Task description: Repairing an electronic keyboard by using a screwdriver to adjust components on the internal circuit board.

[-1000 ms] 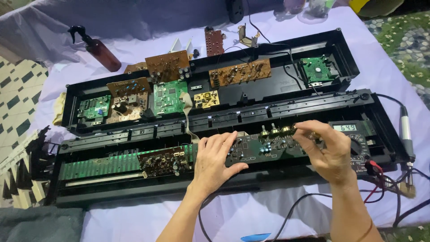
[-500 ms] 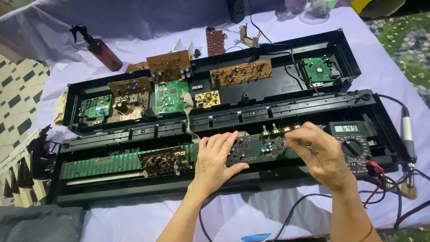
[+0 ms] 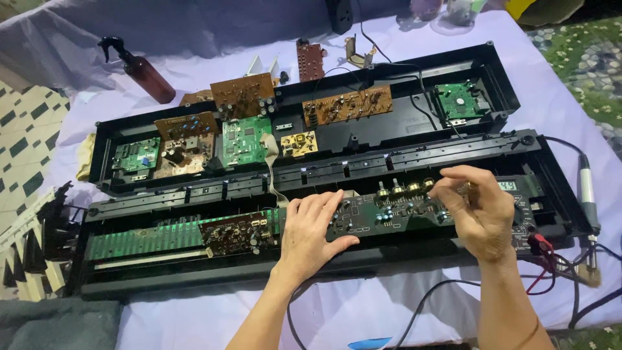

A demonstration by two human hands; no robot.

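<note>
A long black keyboard case lies opened in two halves (image 3: 414, 159) on a lilac cloth. My left hand (image 3: 311, 233) rests flat, fingers spread, on the left end of a dark circuit board (image 3: 389, 210) with brass knob shafts (image 3: 403, 188). My right hand (image 3: 476, 210) hovers over the board's right end, its fingertips pinched together near the rightmost shaft; whether they hold anything is hidden. A long green key-contact board (image 3: 139, 240) and a small brown board (image 3: 233, 234) lie to the left.
The far half holds several brown and green boards (image 3: 346, 105). A brown spray bottle (image 3: 146, 71) stands at the back left. A multimeter (image 3: 528, 214) with red and black leads and a soldering iron (image 3: 586, 188) lie at the right. Loose keys (image 3: 26, 240) lie at the left.
My right hand has moved left along the dark board, from over the multimeter to the knob shafts. My left hand has stayed in place.
</note>
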